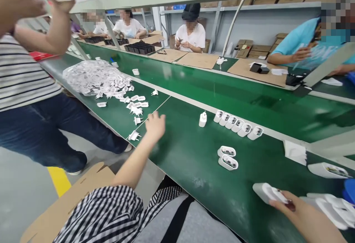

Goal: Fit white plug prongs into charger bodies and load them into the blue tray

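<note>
My left hand [155,126] hovers over the green worktop [183,143] with its fingers apart and nothing visible in them. Close to its left lie loose white plug caps with metal pins, the nearest being a two-pin plug cap [138,120] and another plug cap [134,135]. At the lower right my right hand [302,209] is closed around a white charger housing [262,192], thumb along its near side. Two open charger housings [227,162] with circuit boards inside sit between my hands. Behind them, several more open housings [237,125] form a row.
A large heap of white plug caps [94,76] in clear plastic lies left. A small white nozzle-topped bottle [203,119] stands mid-table. Further housings [330,208] and white paper [295,152] are at right. A person in stripes [24,73] stands left; several co-workers sit across the green belt [191,84].
</note>
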Demonstrator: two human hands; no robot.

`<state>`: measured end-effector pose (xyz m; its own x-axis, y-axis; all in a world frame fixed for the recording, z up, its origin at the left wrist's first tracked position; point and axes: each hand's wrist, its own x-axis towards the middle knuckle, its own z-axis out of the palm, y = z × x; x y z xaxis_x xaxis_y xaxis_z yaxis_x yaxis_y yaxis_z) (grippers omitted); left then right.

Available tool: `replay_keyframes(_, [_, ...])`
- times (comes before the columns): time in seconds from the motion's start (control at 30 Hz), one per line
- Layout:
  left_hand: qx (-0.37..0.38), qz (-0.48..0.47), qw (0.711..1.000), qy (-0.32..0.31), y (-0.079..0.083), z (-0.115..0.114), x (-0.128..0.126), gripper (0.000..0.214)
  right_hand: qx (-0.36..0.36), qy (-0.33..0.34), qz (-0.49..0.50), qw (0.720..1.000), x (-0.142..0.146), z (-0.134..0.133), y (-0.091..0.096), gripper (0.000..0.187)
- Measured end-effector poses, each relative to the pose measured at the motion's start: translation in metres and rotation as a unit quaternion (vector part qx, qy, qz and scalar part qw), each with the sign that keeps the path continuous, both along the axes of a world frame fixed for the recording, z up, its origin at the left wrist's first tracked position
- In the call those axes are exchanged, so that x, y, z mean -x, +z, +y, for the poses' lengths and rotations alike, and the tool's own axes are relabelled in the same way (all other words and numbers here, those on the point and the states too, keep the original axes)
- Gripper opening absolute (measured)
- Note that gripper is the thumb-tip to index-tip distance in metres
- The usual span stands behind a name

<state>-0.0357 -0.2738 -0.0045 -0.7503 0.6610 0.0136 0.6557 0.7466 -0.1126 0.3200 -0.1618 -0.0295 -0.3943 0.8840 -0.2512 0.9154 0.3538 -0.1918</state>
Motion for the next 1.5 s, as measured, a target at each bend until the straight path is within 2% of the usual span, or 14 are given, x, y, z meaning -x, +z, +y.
replay_keyframes(0.03, [0.012, -0.025, 0.999, 0.026, -0.004, -0.003, 0.02, 0.035, 0.006, -0.011, 0.011, 1.0, -0.009, 0.002, 0.0, 0.022])
replay_keyframes(0.1, [0.027, -0.082, 0.996, 0.011, -0.013, -0.01, 0.045, 0.036, -0.03, -0.02, 0.051, 0.998, -0.02, -0.002, 0.005, 0.032])
replay_keyframes(0.2, [-0.029, -0.119, 0.99, -0.073, -0.018, -0.016, 0.039, 0.024, -0.133, -0.057, 0.131, 0.981, -0.016, -0.025, 0.024, 0.048])
replay_keyframes(0.27, [-0.113, -0.127, 0.972, -0.161, -0.016, -0.017, 0.008, 0.017, -0.075, -0.068, 0.209, 0.973, 0.004, -0.044, 0.034, 0.048])
replay_keyframes(0.33, [-0.183, -0.134, 0.937, -0.265, -0.011, -0.015, -0.036, 0.017, 0.058, -0.019, 0.314, 0.948, 0.032, -0.057, 0.034, 0.041])
replay_keyframes(0.4, [-0.205, -0.153, 0.896, -0.364, -0.01, -0.012, -0.081, 0.019, 0.16, 0.018, 0.401, 0.902, 0.058, -0.061, 0.024, 0.042])
replay_keyframes(0.5, [-0.202, -0.213, 0.82, -0.492, -0.017, -0.003, -0.129, 0.02, 0.216, 0.013, 0.46, 0.861, 0.078, -0.054, 0.006, 0.035])
replay_keyframes(0.57, [-0.212, -0.248, 0.81, -0.488, -0.026, 0.006, -0.143, 0.013, 0.201, -0.009, 0.469, 0.86, 0.078, -0.045, -0.001, 0.026])
replay_keyframes(0.7, [-0.21, -0.321, 0.863, -0.327, -0.04, 0.028, -0.143, 0.036, 0.102, -0.049, 0.483, 0.868, 0.071, -0.029, -0.011, 0.021])
replay_keyframes(0.8, [-0.197, -0.394, 0.848, -0.296, -0.045, 0.038, -0.141, 0.038, 0.052, -0.034, 0.444, 0.894, 0.076, -0.023, -0.017, 0.02])
replay_keyframes(1.0, [-0.2, -0.439, 0.818, -0.313, -0.05, 0.036, -0.143, 0.029, 0.033, 0.036, 0.331, 0.942, 0.083, -0.031, -0.018, 0.02])
replay_keyframes(1.2, [-0.174, -0.401, 0.806, -0.399, -0.046, 0.038, -0.138, 0.032, 0.01, 0.078, 0.204, 0.976, 0.075, -0.027, -0.005, 0.031])
replay_keyframes(1.37, [-0.075, -0.307, 0.819, -0.478, -0.031, 0.044, -0.139, 0.026, 0.047, 0.122, 0.161, 0.978, 0.074, -0.019, 0.009, 0.029])
replay_keyframes(1.5, [0.068, -0.268, 0.836, -0.474, -0.012, 0.054, -0.145, 0.023, 0.083, 0.148, 0.126, 0.977, 0.075, -0.016, 0.017, 0.026])
